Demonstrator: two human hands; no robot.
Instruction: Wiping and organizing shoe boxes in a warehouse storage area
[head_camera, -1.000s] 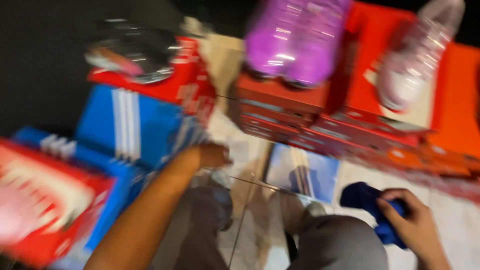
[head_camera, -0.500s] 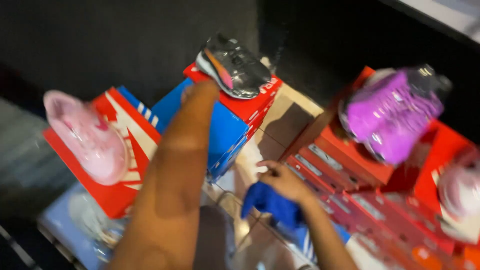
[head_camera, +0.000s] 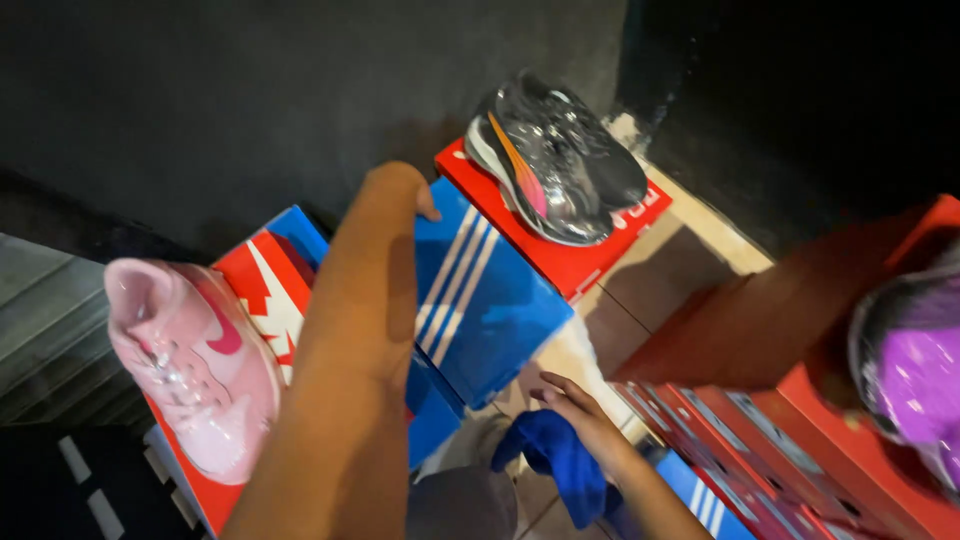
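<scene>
A: What does the head view show of the place?

B: A dim corner. A dark wall (head_camera: 250, 90) runs along the top, and pale floor tiles (head_camera: 690, 250) show between stacks of shoe boxes. At the lower left there is a grey ribbed surface (head_camera: 50, 340); I cannot tell what it is.

A: And the boxes?

B: A blue box (head_camera: 480, 290) with white stripes sits in the middle. A red box (head_camera: 600, 235) just behind it carries a grey shoe (head_camera: 555, 160) with an orange and pink streak. To the left, a red and white box (head_camera: 265, 290) carries a pink shoe (head_camera: 190, 365). On the right, a stack of red boxes (head_camera: 800, 440) holds a purple shoe (head_camera: 915, 385) wrapped in clear film, cut off by the edge.

A: Where are the hands?

B: The left hand (head_camera: 395, 190) reaches forward to the far top edge of the blue box. Its fingers curl over that edge, so it seems to grip the box, though the fingertips are hidden. The right hand (head_camera: 580, 415) is low, near the floor, clenched around a blue cloth (head_camera: 560, 460), which hangs beside the red stack.
</scene>
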